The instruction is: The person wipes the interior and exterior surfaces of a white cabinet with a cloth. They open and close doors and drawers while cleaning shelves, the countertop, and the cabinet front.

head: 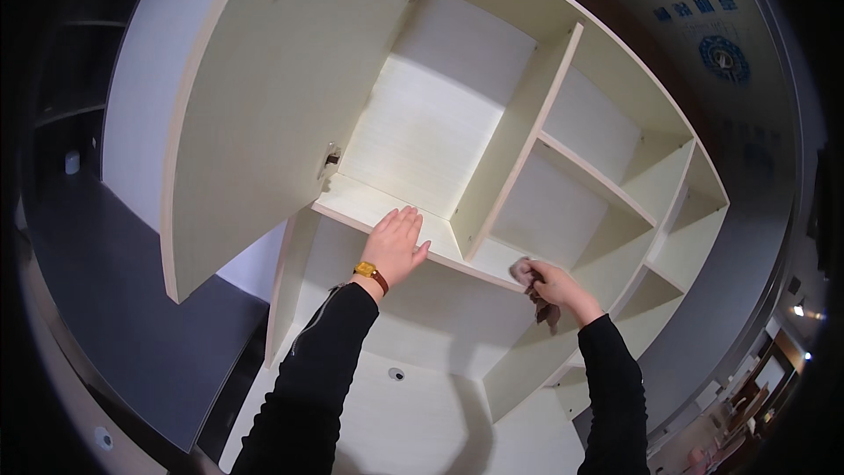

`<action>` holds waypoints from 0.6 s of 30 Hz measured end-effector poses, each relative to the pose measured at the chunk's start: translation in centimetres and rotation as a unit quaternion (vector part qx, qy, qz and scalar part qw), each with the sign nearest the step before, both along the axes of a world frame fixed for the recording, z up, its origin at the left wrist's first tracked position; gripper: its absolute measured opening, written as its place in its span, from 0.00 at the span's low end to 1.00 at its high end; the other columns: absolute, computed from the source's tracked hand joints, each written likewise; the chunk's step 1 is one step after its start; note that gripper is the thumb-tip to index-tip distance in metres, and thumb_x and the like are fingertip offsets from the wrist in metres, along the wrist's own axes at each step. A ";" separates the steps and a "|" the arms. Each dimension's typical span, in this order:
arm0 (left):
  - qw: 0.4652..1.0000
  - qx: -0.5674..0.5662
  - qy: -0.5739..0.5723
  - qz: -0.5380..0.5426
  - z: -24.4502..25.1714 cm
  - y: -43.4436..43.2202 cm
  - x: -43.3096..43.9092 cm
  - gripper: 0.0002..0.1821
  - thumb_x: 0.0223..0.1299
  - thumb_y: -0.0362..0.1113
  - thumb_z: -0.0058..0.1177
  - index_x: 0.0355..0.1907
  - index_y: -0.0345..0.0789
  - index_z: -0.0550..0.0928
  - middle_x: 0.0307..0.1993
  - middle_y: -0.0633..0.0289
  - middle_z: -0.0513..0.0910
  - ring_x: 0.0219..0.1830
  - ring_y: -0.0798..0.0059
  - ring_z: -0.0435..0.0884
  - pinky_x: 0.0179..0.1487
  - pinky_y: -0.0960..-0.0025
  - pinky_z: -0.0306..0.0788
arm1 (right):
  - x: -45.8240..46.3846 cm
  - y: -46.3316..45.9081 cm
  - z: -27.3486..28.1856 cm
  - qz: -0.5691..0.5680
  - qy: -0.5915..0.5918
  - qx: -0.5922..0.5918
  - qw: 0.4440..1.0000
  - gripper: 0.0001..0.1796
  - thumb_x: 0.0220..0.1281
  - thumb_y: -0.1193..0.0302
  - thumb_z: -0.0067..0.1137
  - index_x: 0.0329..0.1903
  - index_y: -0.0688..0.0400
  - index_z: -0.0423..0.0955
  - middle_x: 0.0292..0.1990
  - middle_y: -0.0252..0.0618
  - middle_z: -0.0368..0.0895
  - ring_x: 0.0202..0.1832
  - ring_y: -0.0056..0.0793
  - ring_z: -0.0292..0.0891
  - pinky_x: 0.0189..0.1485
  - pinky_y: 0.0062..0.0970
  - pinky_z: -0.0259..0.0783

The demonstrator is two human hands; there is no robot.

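My left hand [393, 247] lies flat, fingers together, on the front of the bottom board [356, 201] of a pale wooden cabinet. It holds nothing. Between the fingers of my right hand [560, 290] is a crumpled grey-brown cloth [544, 307]. Part of the cloth touches the bottom board of the neighbouring open compartment, and the rest hangs over the front edge. An upright divider [511, 201] stands between the two hands. On the left, a cabinet door [283, 99] is swung wide on its metal hinges [330, 159].
A horizontal shelf [597, 178] splits the compartment above my right hand. Below is a pale desktop [422, 409] with a round cable hole [395, 374]. At left is a dark desk surface [132, 303] bearing a small whitish object [72, 161]. A dark panel [738, 112] with blue markings rises at right.
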State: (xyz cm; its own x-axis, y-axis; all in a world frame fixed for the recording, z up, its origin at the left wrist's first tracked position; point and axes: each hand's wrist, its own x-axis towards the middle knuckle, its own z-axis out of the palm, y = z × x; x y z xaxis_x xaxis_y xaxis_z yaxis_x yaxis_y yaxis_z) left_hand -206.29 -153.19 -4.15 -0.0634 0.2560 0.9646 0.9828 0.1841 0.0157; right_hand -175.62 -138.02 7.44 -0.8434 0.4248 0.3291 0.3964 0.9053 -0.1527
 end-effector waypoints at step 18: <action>0.999 -0.038 -0.020 0.020 0.3 -0.1 0.3 0.27 0.66 0.45 0.50 0.60 0.28 0.76 0.61 0.50 0.78 0.67 0.60 0.72 0.73 0.56 0.60 | 0.5 3.3 -5.6 -0.135 0.155 0.145 0.968 0.24 0.71 0.56 0.47 0.60 0.58 0.72 0.57 0.51 0.77 0.61 0.49 0.72 0.61 0.41 0.71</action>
